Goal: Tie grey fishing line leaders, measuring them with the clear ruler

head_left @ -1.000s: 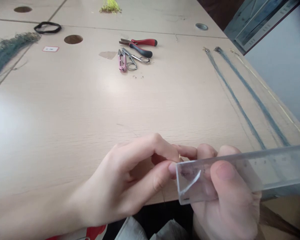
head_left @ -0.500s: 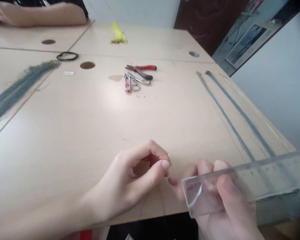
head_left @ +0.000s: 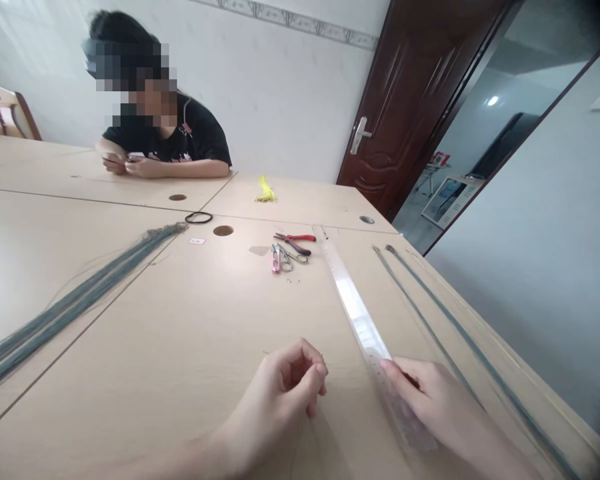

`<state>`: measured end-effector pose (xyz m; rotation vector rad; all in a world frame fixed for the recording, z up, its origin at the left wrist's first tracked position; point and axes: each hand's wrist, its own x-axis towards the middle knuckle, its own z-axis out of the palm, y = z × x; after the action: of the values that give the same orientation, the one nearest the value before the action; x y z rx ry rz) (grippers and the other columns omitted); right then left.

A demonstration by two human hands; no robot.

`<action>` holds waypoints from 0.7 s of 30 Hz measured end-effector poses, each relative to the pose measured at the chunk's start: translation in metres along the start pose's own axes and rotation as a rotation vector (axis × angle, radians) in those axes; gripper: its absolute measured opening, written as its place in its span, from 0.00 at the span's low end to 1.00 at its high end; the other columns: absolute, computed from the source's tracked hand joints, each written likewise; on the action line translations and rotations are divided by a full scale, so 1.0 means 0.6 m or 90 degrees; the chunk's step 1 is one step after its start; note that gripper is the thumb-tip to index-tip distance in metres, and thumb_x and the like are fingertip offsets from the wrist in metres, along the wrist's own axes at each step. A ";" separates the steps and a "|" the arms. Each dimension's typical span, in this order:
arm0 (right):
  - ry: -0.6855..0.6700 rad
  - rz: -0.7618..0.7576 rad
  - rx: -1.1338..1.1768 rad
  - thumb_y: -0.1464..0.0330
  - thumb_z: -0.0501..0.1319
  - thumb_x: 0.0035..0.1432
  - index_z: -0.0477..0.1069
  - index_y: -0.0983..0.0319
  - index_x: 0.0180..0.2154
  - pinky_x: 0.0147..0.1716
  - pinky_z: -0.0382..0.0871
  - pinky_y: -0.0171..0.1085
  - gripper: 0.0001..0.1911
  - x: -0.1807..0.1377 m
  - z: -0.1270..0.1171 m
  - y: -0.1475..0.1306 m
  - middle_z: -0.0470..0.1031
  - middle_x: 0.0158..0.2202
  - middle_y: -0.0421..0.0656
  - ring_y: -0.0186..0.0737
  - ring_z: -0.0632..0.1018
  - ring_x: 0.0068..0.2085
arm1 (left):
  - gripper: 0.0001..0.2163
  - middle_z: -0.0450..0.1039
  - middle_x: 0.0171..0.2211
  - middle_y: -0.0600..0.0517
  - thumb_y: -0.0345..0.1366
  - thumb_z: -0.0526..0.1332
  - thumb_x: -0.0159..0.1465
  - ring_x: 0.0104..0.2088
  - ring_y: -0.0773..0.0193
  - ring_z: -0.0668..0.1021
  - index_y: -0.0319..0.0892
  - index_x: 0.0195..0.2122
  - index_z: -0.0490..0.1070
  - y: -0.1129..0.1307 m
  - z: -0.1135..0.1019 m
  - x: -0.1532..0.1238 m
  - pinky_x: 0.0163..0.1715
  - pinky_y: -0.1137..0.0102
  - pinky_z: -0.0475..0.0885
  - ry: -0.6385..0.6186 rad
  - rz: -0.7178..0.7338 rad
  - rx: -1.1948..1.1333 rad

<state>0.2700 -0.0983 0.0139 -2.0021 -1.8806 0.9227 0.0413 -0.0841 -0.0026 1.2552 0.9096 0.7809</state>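
My left hand [head_left: 290,393] is closed in a pinch, thumb against index finger, above the wooden table. A tiny gold-coloured bit shows at its fingertips, and a thin cord hangs faintly below them. To its right, my right hand [head_left: 425,393] grips the near part of a long clear plastic ruler [head_left: 353,300], thumb along its edge. The ruler points away from me, its far end beside the red-and-black pliers [head_left: 297,243]. Small scissors [head_left: 287,259] and pink thread snips [head_left: 276,260] lie together next to the pliers.
Bundles of blue-grey cords [head_left: 105,287] lie at left, and more cord strands [head_left: 460,340] at right. A yellow bundle [head_left: 265,191], a black loop [head_left: 199,217] and a small label [head_left: 197,241] lie farther back. A person [head_left: 180,140] sits across the table [head_left: 180,373].
The ruler has swung from pointing right to lying lengthwise on the table, still in my right hand. My left hand keeps its pinch. The view has tilted up, showing the person across.
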 end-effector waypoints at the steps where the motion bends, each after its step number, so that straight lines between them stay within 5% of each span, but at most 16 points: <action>1: -0.003 0.000 -0.020 0.53 0.42 0.65 0.51 0.60 0.22 0.23 0.52 0.34 0.24 0.011 -0.001 -0.001 0.60 0.17 0.37 0.32 0.65 0.21 | 0.09 0.63 0.24 0.57 0.36 0.53 0.65 0.22 0.72 0.66 0.40 0.28 0.62 -0.001 0.000 0.001 0.25 0.74 0.62 0.003 0.000 0.001; 8: 0.085 0.000 -0.144 0.56 0.47 0.66 0.59 0.62 0.20 0.22 0.56 0.32 0.25 0.084 0.002 -0.017 0.58 0.17 0.33 0.29 0.62 0.19 | 0.09 0.63 0.24 0.57 0.38 0.52 0.64 0.21 0.72 0.66 0.40 0.28 0.61 -0.004 0.002 0.005 0.24 0.74 0.61 0.013 0.022 0.015; 13: 0.060 -0.002 -0.234 0.55 0.50 0.66 0.68 0.65 0.28 0.27 0.67 0.34 0.23 0.113 -0.008 -0.042 0.67 0.21 0.35 0.29 0.69 0.21 | 0.10 0.63 0.24 0.57 0.38 0.52 0.64 0.21 0.71 0.66 0.39 0.28 0.61 -0.011 0.002 0.005 0.24 0.74 0.60 0.013 0.035 0.026; 21: 0.105 0.028 -0.336 0.57 0.53 0.65 0.71 0.64 0.33 0.38 0.70 0.41 0.18 0.076 -0.013 -0.082 0.73 0.29 0.40 0.34 0.75 0.32 | 0.11 0.62 0.24 0.57 0.41 0.51 0.65 0.23 0.70 0.66 0.40 0.29 0.62 -0.003 -0.002 0.004 0.27 0.73 0.61 0.000 0.038 0.066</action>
<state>0.2337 -0.0461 0.0352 -2.3203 -2.1491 0.2645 0.0412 -0.0815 -0.0047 1.3787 0.9252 0.7886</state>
